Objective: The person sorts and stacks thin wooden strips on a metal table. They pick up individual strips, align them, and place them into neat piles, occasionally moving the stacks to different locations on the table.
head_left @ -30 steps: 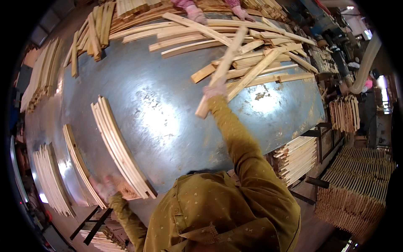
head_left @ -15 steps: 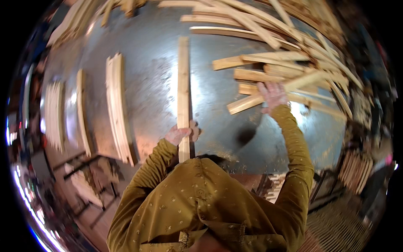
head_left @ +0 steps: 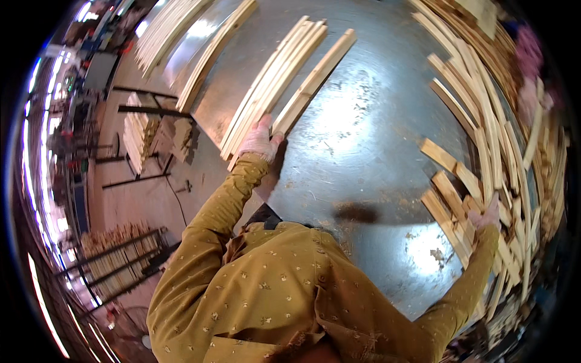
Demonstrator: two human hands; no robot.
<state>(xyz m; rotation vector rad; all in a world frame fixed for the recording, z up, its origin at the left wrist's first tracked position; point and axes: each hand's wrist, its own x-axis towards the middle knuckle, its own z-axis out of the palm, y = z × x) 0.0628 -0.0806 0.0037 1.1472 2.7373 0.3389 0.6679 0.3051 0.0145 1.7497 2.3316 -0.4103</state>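
My left hand point(head_left: 260, 142) is closed around the near end of a single wooden strip point(head_left: 315, 81) lying on the metal tabletop. Its fingers also touch a bundle of pale strips point(head_left: 275, 85) just to the left; a narrow gap separates the single strip from the bundle. Far to the right, my right hand point(head_left: 486, 216) rests on a jumbled pile of wooden strips point(head_left: 451, 193). Thumb and forefinger are spread apart over the wood there, while the other fingers are mostly hidden.
Further left on the metal table point(head_left: 363, 157) lie another strip point(head_left: 215, 54) and a wider bundle point(head_left: 169, 30). Beyond the table's left edge, a dark metal frame point(head_left: 151, 111) stands by stacked wood point(head_left: 138, 133). A rack of wood pieces point(head_left: 118, 254) stands at lower left.
My view has turned left. My left hand has carried the strip leftward from mid-table to beside the bundle. My right hand is still at the pile.
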